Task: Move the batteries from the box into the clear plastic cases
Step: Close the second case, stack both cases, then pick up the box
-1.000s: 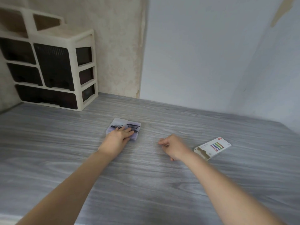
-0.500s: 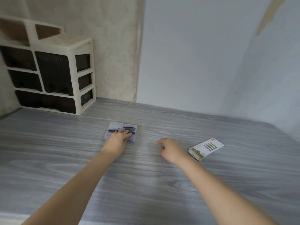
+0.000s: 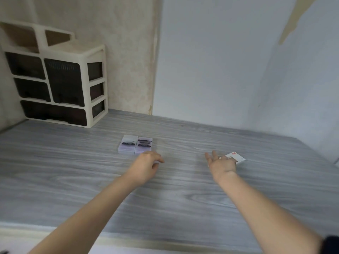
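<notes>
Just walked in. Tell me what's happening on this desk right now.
A person is sorting batteries at a grey wood-grain table. Two clear plastic cases lie side by side mid-table, dark batteries visible inside. The left hand hovers just in front of them, fingers curled, holding nothing that shows. The right hand is open and reaching over the small white battery box to the right. A cream drawer organizer sits in the far left corner.
</notes>
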Demonstrator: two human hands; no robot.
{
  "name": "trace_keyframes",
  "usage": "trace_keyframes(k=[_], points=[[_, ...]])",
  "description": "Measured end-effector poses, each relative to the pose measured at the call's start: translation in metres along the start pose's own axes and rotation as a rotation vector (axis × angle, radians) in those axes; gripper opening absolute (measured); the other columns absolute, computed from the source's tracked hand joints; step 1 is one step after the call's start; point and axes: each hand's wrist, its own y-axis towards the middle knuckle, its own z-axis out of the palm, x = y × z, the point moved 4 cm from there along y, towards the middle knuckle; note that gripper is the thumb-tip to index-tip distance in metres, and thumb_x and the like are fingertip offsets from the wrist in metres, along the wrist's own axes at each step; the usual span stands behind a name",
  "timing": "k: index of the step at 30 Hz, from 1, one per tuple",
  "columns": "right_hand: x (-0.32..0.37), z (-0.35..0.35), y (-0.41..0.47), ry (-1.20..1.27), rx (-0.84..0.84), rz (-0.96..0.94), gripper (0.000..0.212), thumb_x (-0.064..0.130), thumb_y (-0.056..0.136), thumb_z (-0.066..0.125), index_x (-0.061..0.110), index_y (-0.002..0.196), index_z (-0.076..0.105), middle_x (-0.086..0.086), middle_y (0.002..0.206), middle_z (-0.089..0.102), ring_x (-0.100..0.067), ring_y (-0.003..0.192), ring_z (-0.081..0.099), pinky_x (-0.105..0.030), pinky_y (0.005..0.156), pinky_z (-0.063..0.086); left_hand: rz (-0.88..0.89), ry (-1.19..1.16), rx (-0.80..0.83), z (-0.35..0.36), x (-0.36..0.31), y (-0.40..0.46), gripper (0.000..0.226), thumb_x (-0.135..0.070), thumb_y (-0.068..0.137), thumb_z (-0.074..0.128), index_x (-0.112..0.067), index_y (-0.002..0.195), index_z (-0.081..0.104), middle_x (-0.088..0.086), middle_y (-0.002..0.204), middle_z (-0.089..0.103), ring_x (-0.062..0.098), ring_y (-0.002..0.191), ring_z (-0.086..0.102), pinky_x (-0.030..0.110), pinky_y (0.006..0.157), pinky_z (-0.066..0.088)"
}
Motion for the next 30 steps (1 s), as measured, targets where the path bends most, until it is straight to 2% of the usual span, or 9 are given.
trace_keyframes(k=[5, 9, 12, 17, 20, 25, 28, 30], points=[[0.006, 0.014, -0.001, 0.004, -0.084, -0.118, 0.058, -0.001, 0.091, 0.038, 0.012, 0.144, 0.02, -0.01, 0.151, 0.026, -0.034, 0.131, 0.034, -0.042, 0.1, 0.041, 0.027, 0.019, 0.109, 0.008, -0.019, -0.008, 0.028, -0.002, 0.088, 0.051, -0.006, 0.109, 0.068, 0.01, 0.123, 0.064, 0.021, 0.119, 0.056, 0.018, 0.099, 0.034], [0.004, 0.016, -0.013, 0.002, -0.149, -0.177, 0.059, -0.007, 0.085, 0.046, 0.002, 0.14, 0.026, -0.014, 0.142, 0.036, -0.035, 0.127, 0.036, -0.041, 0.095, 0.044, 0.055, 0.048, 0.153, 0.012, -0.034, -0.012, 0.027, -0.006, 0.088, 0.051, -0.011, 0.108, 0.069, 0.006, 0.123, 0.064, 0.018, 0.118, 0.056, 0.017, 0.097, 0.035], [0.001, 0.018, -0.028, -0.02, -0.173, -0.219, 0.06, -0.012, 0.082, 0.046, -0.001, 0.138, 0.028, -0.015, 0.138, 0.038, -0.035, 0.126, 0.036, -0.042, 0.093, 0.046, 0.075, 0.059, 0.197, 0.016, -0.047, -0.018, 0.028, -0.007, 0.088, 0.051, -0.012, 0.108, 0.069, 0.005, 0.123, 0.065, 0.018, 0.117, 0.056, 0.018, 0.097, 0.035], [-0.001, 0.021, -0.052, -0.12, -0.257, -0.317, 0.048, -0.008, 0.084, 0.043, -0.001, 0.131, 0.037, -0.018, 0.137, 0.04, -0.034, 0.124, 0.04, -0.041, 0.088, 0.046, 0.103, 0.083, 0.238, 0.022, -0.063, -0.031, 0.028, -0.009, 0.088, 0.051, -0.013, 0.109, 0.069, 0.006, 0.124, 0.064, 0.02, 0.116, 0.057, 0.021, 0.098, 0.035], [0.0, 0.021, -0.067, -0.139, -0.312, -0.347, 0.05, -0.009, 0.08, 0.049, 0.001, 0.128, 0.04, -0.018, 0.133, 0.043, -0.033, 0.12, 0.044, -0.04, 0.089, 0.045, 0.117, 0.099, 0.258, 0.023, -0.073, -0.041, 0.028, -0.011, 0.089, 0.051, -0.014, 0.11, 0.068, 0.006, 0.125, 0.063, 0.02, 0.117, 0.056, 0.021, 0.099, 0.035], [0.002, 0.004, -0.096, -0.091, -0.397, -0.382, 0.045, -0.009, 0.078, 0.051, 0.004, 0.12, 0.043, -0.016, 0.121, 0.048, -0.032, 0.112, 0.049, -0.041, 0.084, 0.047, 0.137, 0.107, 0.278, 0.018, -0.092, -0.057, 0.027, -0.012, 0.089, 0.051, -0.014, 0.109, 0.068, 0.006, 0.124, 0.063, 0.019, 0.116, 0.057, 0.021, 0.097, 0.036], [0.003, -0.001, -0.114, -0.047, -0.377, -0.391, 0.042, -0.01, 0.081, 0.045, 0.003, 0.121, 0.043, -0.016, 0.122, 0.046, -0.034, 0.111, 0.05, -0.042, 0.077, 0.048, 0.142, 0.106, 0.281, 0.013, -0.102, -0.068, 0.026, -0.013, 0.089, 0.052, -0.014, 0.109, 0.068, 0.005, 0.122, 0.064, 0.019, 0.115, 0.057, 0.02, 0.094, 0.037], [0.001, 0.003, -0.122, -0.048, -0.351, -0.364, 0.044, -0.008, 0.083, 0.046, 0.005, 0.125, 0.043, -0.016, 0.126, 0.044, -0.033, 0.113, 0.048, -0.043, 0.081, 0.048, 0.146, 0.106, 0.286, 0.01, -0.108, -0.078, 0.027, -0.013, 0.089, 0.052, -0.014, 0.11, 0.068, 0.005, 0.123, 0.064, 0.018, 0.115, 0.057, 0.017, 0.09, 0.036]])
